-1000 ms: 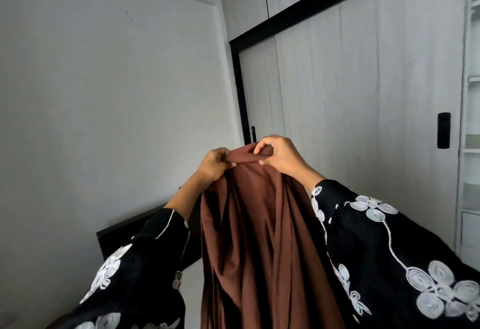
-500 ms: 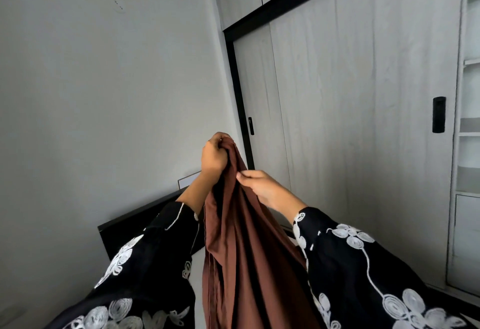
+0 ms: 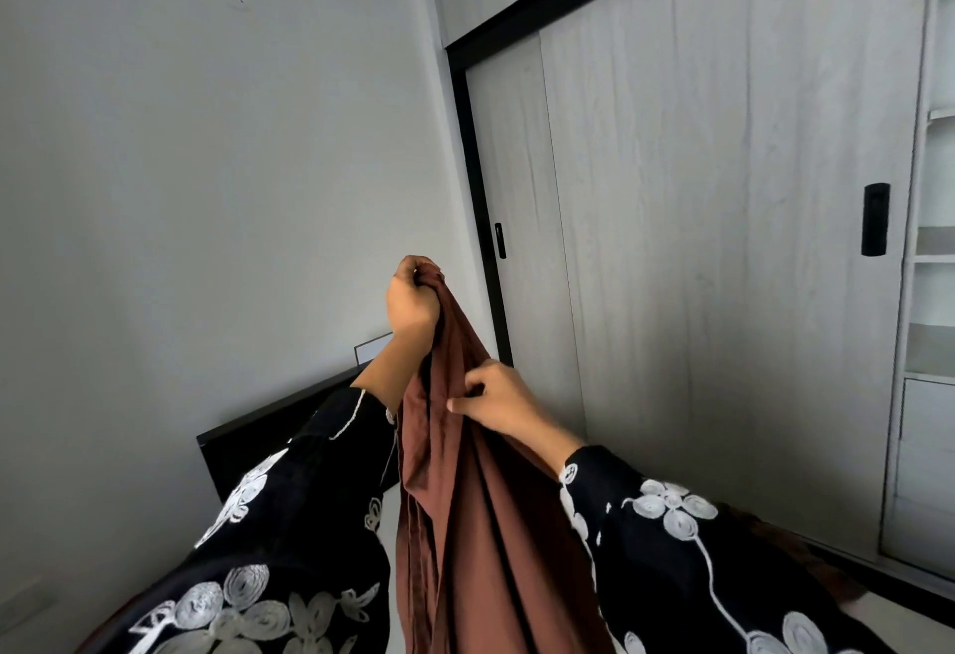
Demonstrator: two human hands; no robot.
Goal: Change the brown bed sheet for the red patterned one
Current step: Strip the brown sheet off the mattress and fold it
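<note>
A: Where do we have the brown bed sheet (image 3: 480,524)?
B: We hold it up in front of us, gathered into long folds. They hang straight down between our forearms and run out of the bottom of the view.
A: And our left hand (image 3: 413,299)?
B: It is raised highest, with the fingers curled tight round the bunched top of the cloth. The end pokes out just above the fist.
A: Our right hand (image 3: 498,403)?
B: Lower and a little to the right, pinching a fold of the same sheet between thumb and fingers. Our hands are apart, one above the other along the cloth.
A: What do we see around us?
B: Our black sleeves (image 3: 646,576), embroidered with white flowers, fill the lower corners. Behind our left arm a black headboard (image 3: 243,449) stands against the pale wall (image 3: 206,188). To the right are pale sliding wardrobe doors (image 3: 697,240) in a black frame, the nearer one with a dark recessed handle (image 3: 875,219). Open white shelves (image 3: 935,260) sit at the far right edge.
</note>
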